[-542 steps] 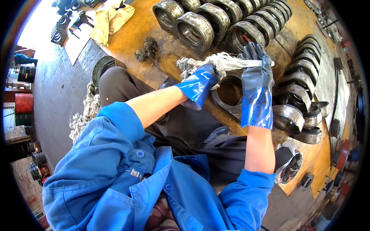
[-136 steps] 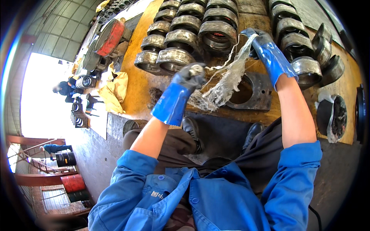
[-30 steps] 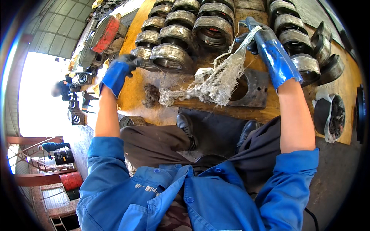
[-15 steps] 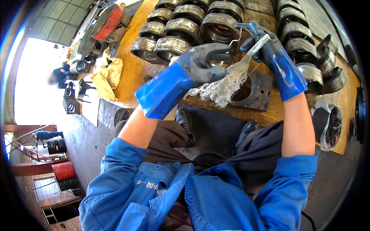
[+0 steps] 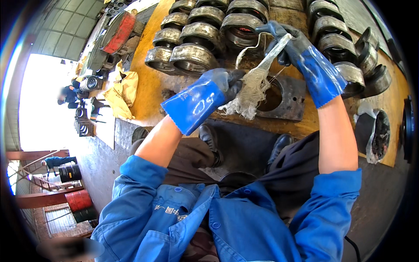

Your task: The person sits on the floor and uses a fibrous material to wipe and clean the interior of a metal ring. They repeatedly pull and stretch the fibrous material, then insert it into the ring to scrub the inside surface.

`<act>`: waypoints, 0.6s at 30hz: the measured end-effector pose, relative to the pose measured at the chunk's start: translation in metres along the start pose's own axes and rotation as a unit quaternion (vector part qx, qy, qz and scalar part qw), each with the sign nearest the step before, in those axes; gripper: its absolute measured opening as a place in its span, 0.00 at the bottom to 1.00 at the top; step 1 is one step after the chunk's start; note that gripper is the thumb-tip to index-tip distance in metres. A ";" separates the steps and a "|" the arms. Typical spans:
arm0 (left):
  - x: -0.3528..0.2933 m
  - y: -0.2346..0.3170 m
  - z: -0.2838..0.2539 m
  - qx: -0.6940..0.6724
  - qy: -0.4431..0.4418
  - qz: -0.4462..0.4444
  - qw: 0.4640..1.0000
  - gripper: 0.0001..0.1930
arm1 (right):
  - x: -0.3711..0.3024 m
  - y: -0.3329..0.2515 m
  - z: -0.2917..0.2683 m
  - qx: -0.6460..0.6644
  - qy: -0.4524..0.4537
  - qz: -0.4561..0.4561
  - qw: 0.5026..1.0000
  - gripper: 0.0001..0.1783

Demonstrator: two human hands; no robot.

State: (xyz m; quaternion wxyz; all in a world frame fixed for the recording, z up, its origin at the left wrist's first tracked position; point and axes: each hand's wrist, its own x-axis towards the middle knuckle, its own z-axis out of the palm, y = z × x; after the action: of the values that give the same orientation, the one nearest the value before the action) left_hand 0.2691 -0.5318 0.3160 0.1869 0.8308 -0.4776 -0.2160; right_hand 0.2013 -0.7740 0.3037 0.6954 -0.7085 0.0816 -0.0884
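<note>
Both my hands wear blue rubber gloves with dark, stained fingers. In my right hand (image 5: 286, 43) is a string brush (image 5: 253, 89), gripped by its pale wrapped handle, with frayed whitish strands hanging down to the left. A thin loose cord trails beside the handle. My left hand (image 5: 214, 87) is closed, its curled fingers at the side of the strands; they seem to pinch some, though the fingertips are partly hidden. Under the brush, a dark metal plate (image 5: 297, 89) with a large round hole lies at the bench's near edge.
Rows of worn metal rings (image 5: 194, 56) stand on the wooden bench (image 5: 144, 65), with more rings (image 5: 349, 74) at right. A plastic-lined container (image 5: 377, 135) sits near the right corner. Yellow cloth (image 5: 124, 91) lies at left. Other people (image 5: 70, 94) are farther off.
My left hand's fingers, apart before, have closed in at the strands, and the hand has dropped slightly. My right hand has shifted a little left with the brush.
</note>
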 end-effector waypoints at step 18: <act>-0.045 0.043 -0.022 0.194 -0.063 -0.109 0.973 0.16 | 0.031 0.050 0.005 0.039 0.157 0.176 0.971 0.22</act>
State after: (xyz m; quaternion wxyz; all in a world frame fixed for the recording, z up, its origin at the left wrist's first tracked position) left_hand 0.2304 -0.5108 0.3641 -0.0332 0.8830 -0.4279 -0.1897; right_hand 0.2327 -0.7769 0.2545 0.7055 -0.6326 0.3098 -0.0779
